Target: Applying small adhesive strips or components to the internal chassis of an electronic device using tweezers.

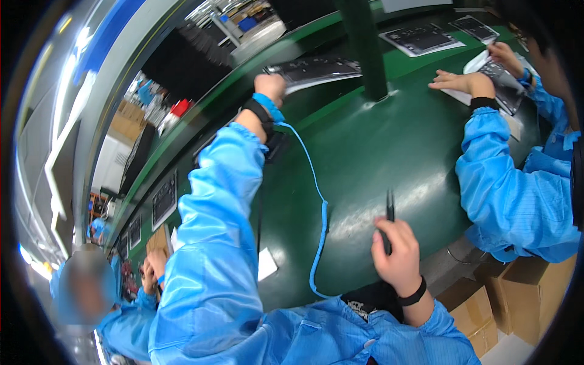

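Observation:
My left hand (272, 87) reaches to the far side of the green bench, its fingers curled at the left end of a flat black panel (322, 70) with a pale edge. Its fingertips are partly hidden. A blue band with a coiled blue cord (322, 237) circles my left wrist, and the cord runs back toward my body. Closer in, my right hand (396, 252) is closed around dark tweezers (390, 207), tips pointing away from me. These tweezers are above the bench top and touch nothing I can see.
A green post (365, 52) rises from the bench (353, 164). At right a co-worker's hands (465, 84) work over a black panel (504, 85). Another person sits at left. More panels (423, 39) lie at the back. A white paper (266, 264) lies near my left arm; cardboard boxes (517, 298) stand lower right.

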Demonstrator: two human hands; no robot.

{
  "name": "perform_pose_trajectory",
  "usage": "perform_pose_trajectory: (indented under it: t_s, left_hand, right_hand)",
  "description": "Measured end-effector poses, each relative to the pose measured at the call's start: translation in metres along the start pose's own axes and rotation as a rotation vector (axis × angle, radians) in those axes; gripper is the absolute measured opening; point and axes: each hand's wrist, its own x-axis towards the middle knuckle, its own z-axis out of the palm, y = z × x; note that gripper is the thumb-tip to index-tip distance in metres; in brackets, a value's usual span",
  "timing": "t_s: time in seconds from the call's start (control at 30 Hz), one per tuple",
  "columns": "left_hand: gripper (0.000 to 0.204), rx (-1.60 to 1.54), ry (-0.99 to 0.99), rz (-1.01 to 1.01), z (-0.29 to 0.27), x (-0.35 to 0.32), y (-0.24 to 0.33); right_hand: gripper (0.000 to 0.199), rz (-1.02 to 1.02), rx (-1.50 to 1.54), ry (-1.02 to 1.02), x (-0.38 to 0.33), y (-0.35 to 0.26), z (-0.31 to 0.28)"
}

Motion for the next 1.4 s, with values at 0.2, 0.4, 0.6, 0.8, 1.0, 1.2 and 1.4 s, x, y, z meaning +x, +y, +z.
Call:
perform_pose_trajectory:
  t_s: [0.2, 0.4, 0.6, 0.8, 1.0, 1.2, 1.4]
  left_hand:
    - [0.03, -0.127, 0.08, 0.006, -0.235, -0.132, 0.023]
    - [0.029, -0.333, 0.2, -0.149, -0.301, -0.353, 0.009]
    - [0.027, -0.353, 0.345, -0.132, -0.264, -0.449, -0.069]
    - [0.026, 0.744, 0.321, 0.13, -0.241, -0.447, -0.108]
    - [0.038, 0.663, 0.247, 0.131, -0.252, -0.484, -0.115]
    - [0.056, 0.848, 0.122, 0.106, -0.268, -0.506, -0.142]
    - [0.056, 0.852, 0.14, 0.058, -0.268, -0.505, -0.143]
  right_hand:
    - [0.025, 0.101, 0.275, 0.001, 0.007, -0.014, 0.009]
    - [0.047, 0.391, 0.943, -0.157, 0.016, -0.036, 0.014]
    - [0.042, 0.398, 1.087, -0.182, 0.004, -0.059, 0.047]
    - [0.033, 0.138, 0.097, -0.286, 0.0, -0.019, 0.055]
    - [0.042, 0.065, -0.097, -0.092, 0.0, -0.041, 0.038]
    - [0.06, 0.256, 0.515, -0.166, 0.002, -0.096, 0.046]
    - [0.038, 0.383, 0.721, -0.874, -0.033, -0.17, 0.177]
